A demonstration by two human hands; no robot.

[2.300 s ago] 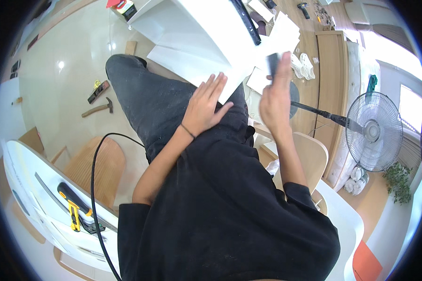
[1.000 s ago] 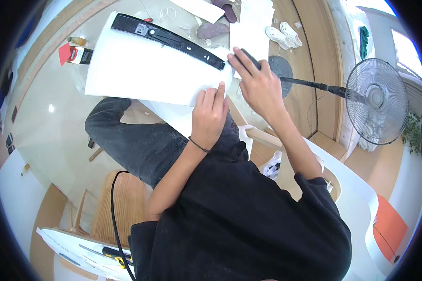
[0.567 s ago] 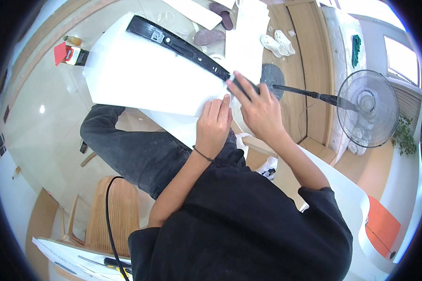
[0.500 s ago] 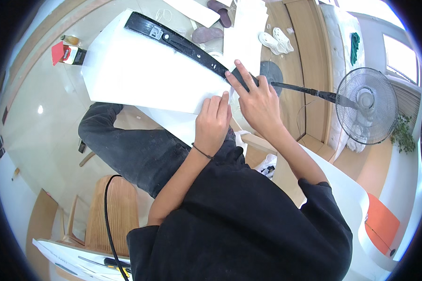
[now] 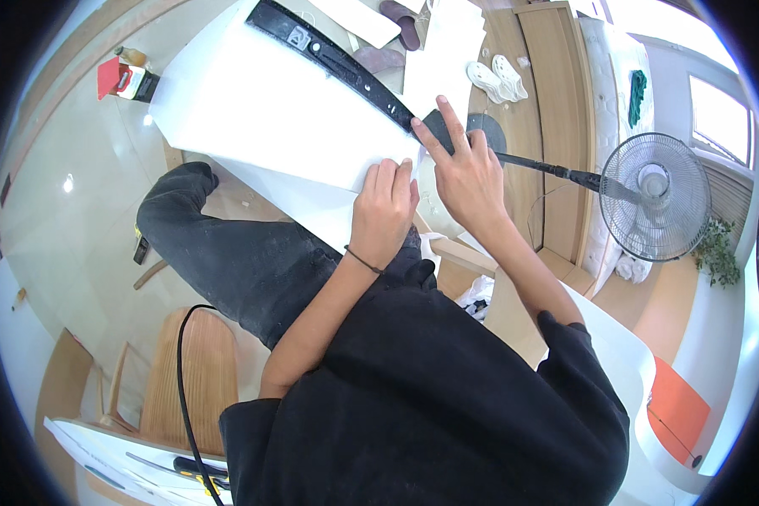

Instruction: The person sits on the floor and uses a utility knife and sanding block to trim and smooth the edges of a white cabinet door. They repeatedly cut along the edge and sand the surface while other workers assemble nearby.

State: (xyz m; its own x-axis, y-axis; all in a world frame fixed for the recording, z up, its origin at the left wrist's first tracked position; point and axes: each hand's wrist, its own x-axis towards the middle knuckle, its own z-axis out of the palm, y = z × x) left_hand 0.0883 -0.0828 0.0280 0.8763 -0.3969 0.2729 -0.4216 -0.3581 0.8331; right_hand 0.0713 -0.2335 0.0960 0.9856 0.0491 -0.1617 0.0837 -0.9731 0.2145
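Observation:
A large white panel (image 5: 261, 110) lies tilted across my lap and knee. Along its far edge runs a long black strip (image 5: 337, 63) with a small white label. My left hand (image 5: 384, 211) rests flat on the panel's near corner, fingers together and curled over the edge; a thin black band circles that wrist. My right hand (image 5: 468, 173) is on the strip's right end, index finger stretched out along it and the other fingers wrapped around the end.
A standing fan (image 5: 645, 198) is at the right, its pole reaching toward my right hand. A red box (image 5: 114, 78) sits on the floor at upper left. White slippers (image 5: 497, 76) lie beyond the panel. A wooden stool (image 5: 190, 379) with a black cable stands at lower left.
Since 2.3 s ago the panel has come down from a raised tilt to lie across my lap. Over the last half second both hands stay on the panel's corner and the strip's end.

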